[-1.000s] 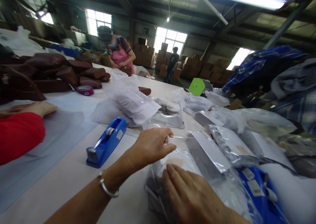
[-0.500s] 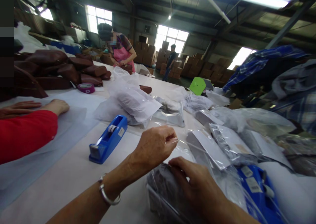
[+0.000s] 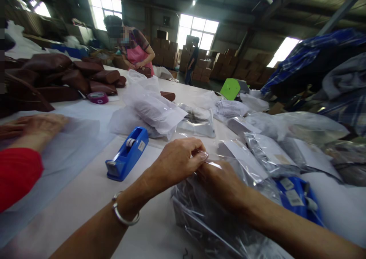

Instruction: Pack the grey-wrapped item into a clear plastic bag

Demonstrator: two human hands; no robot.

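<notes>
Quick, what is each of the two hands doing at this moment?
Left hand: closed, pinching the top edge of the clear plastic bag.
Right hand: on the same bag, fingers curled at its top; grip unclear.

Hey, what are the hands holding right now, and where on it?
Both hands, left and right, grip the clear bag at its top edge, fingertips pinching the film together above the dark item inside.

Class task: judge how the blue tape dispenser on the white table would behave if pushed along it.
The blue tape dispenser looks rigid and low, so it probably slides rather than tips. Its broad flat base on the white table suggests no rolling; likely fairly heavy for its size.
</notes>
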